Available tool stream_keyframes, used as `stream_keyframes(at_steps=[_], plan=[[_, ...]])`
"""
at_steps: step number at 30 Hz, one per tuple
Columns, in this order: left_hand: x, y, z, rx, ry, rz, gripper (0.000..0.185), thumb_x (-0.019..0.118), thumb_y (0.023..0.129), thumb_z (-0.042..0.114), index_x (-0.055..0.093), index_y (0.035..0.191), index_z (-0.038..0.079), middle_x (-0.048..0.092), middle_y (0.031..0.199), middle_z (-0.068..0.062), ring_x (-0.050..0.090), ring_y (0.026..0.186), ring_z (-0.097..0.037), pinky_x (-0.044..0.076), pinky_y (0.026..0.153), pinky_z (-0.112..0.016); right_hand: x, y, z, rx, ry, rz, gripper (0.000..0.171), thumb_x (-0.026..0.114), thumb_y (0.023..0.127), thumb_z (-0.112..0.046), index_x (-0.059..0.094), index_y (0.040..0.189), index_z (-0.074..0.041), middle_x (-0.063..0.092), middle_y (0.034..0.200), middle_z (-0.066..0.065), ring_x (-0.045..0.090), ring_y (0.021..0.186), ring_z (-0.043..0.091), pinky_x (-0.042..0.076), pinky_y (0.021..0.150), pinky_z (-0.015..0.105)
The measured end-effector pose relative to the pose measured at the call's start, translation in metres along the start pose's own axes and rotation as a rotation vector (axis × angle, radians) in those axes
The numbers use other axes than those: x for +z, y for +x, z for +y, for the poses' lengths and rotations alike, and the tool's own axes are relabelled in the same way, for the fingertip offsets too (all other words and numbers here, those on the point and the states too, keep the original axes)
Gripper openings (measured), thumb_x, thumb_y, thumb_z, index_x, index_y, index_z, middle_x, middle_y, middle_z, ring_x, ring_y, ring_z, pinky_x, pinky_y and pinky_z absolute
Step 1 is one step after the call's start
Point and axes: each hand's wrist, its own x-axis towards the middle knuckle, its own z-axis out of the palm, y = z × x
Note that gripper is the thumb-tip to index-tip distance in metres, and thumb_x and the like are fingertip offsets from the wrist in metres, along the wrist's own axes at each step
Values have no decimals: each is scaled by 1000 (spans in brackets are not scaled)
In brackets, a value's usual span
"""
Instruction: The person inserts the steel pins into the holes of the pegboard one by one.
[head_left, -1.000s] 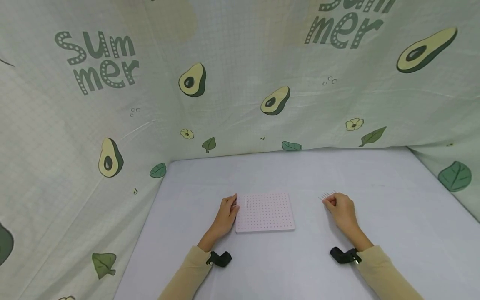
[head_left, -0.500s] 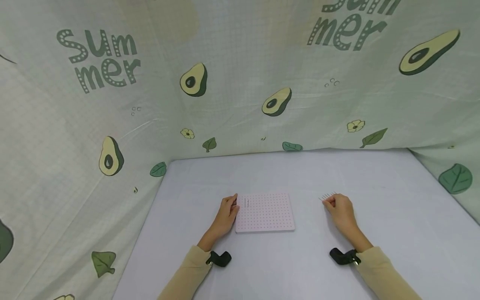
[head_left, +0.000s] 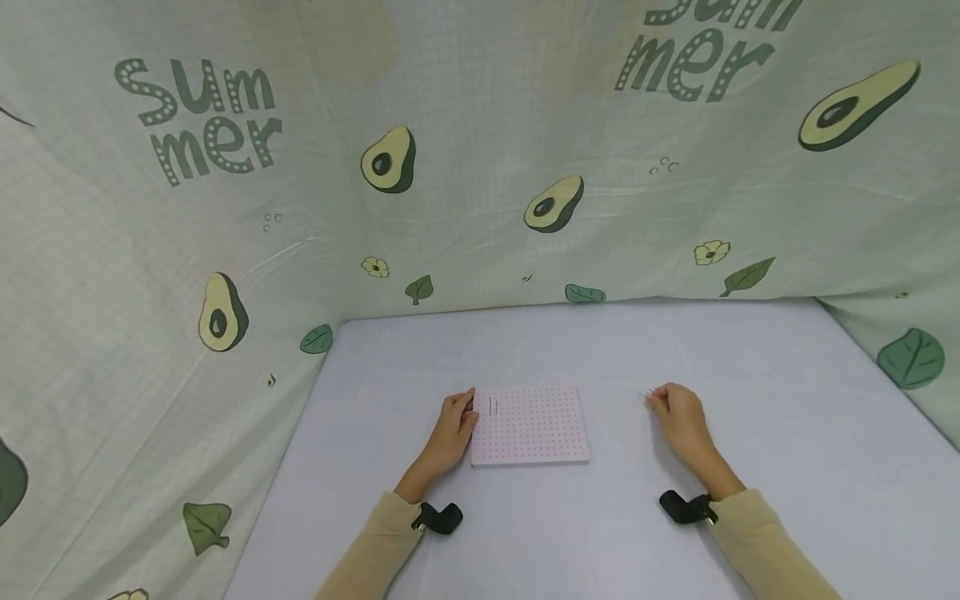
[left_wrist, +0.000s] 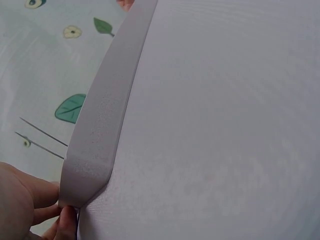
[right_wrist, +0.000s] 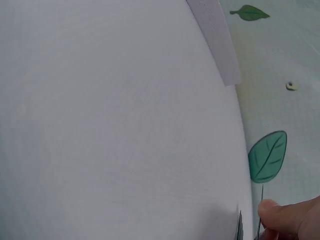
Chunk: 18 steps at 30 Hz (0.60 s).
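Observation:
A pale pink pegboard (head_left: 531, 427) with a grid of small holes lies on the table. Two thin metal needles (head_left: 492, 406) stand upright near its far left corner; the left wrist view also shows these needles (left_wrist: 42, 139) beyond the rim. My left hand (head_left: 452, 429) grips the board's left edge, its fingertips (left_wrist: 66, 222) at the corner. To the right of the board, my right hand (head_left: 681, 419) pinches a thin needle (right_wrist: 262, 192) between thumb and finger. Several more needles (right_wrist: 240, 225) are beside those fingers, partly cut off by the view's lower edge.
A white table (head_left: 600, 533) bears everything. Behind it and at its sides hangs a pale green cloth (head_left: 465, 108) printed with avocados and leaves. Black camera mounts (head_left: 442, 518) are strapped to both wrists.
My right hand has shifted slightly, and the needles by its fingertips now show less in the head view. My left hand and the pegboard have stayed in place.

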Motion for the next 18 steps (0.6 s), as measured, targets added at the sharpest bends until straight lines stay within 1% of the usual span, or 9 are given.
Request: stream_keyframes(at_steps=[5,9,11,14,16,18], plan=[[0,0,1,-28,-10,-6,49,47,105,5,33,150,-7,39,136,-25,48,118,-29,42,102,-45,-2,1,-3,55,51,-85,17,57,100,-3,59,98,15,62,87,22,57,80,31,46,69,37],[0,0,1,-20,-4,-1,49,46,105,5,34,150,-7,39,136,-26,48,118,-29,42,102,-47,-4,3,-5,70,143,-175,24,53,103,-8,58,105,15,62,93,21,54,83,22,45,69,28],[0,0,1,-17,-2,0,49,46,105,6,34,150,-7,39,137,-26,48,119,-30,42,102,-46,-4,4,-6,58,213,-209,25,53,104,-9,58,107,16,62,92,19,51,80,15,44,67,24],[0,0,1,-15,-5,2,49,47,105,6,34,150,-7,39,137,-26,48,119,-30,42,102,-46,-3,6,-8,17,348,-236,23,52,104,-7,57,106,16,57,85,15,46,73,9,41,61,22],[0,0,1,-16,-3,4,49,47,105,6,34,150,-7,39,136,-25,48,118,-29,43,102,-46,-1,7,-9,-24,430,-244,21,51,104,-5,56,104,15,54,82,13,45,70,9,41,59,22],[0,0,0,-14,-2,4,48,47,105,5,34,150,-8,39,136,-25,48,118,-29,43,102,-46,2,7,-11,-63,487,-244,19,50,104,-4,55,102,14,53,81,14,46,70,12,41,59,24]])
